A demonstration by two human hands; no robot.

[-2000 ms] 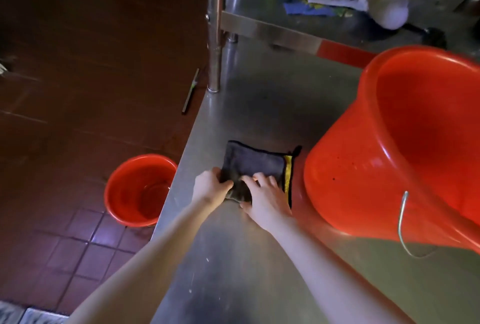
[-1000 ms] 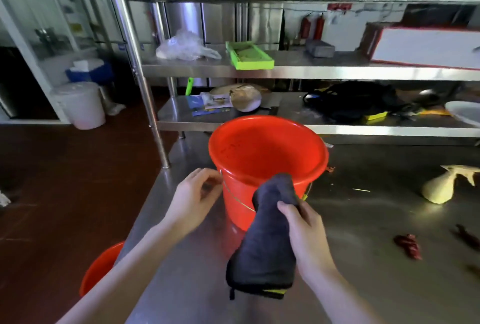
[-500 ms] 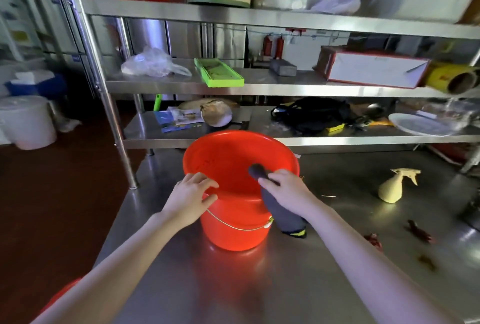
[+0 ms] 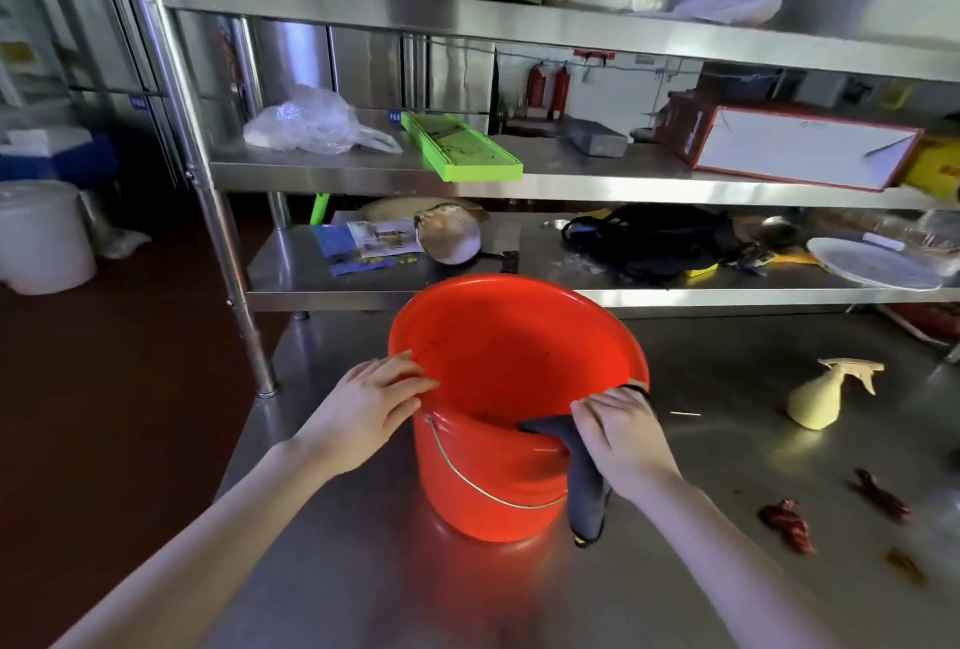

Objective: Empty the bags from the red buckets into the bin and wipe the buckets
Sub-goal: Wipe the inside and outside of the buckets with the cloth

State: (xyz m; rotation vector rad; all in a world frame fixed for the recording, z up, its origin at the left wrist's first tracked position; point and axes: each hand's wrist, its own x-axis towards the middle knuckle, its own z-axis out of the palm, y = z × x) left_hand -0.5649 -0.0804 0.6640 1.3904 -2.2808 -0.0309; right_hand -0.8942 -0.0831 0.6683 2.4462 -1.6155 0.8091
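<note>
The steel shelf rack (image 4: 571, 180) fills the back of the view, its tiers crowded with clutter. In front of it the steel desk (image 4: 727, 445) carries the red bucket (image 4: 498, 492), which stands upright near the desk's left end with its wire handle hanging down against the near wall.

The left hand (image 4: 363, 414) grips the bucket's left rim, fingers laid over the edge, much as it did half a second ago. The right hand (image 4: 618, 430) has slid along the rim from the near middle to the near right side; it is clamped on the dark cloth (image 4: 587, 492) and presses it to the rim. One end of the cloth now lies inside the bucket and the other hangs down the outer wall, a yellow edge showing at the bottom. The two hands are well apart, with the bucket between them.

To the right on the desk a pale yellow spray bottle (image 4: 818, 401) lies tipped over, and nearer the desk's front edge lie a few dried red chillies (image 4: 787, 523).

Small blue labels on the cabinets behind and the print on a leaflet on the lower shelf are too small to read.
</note>
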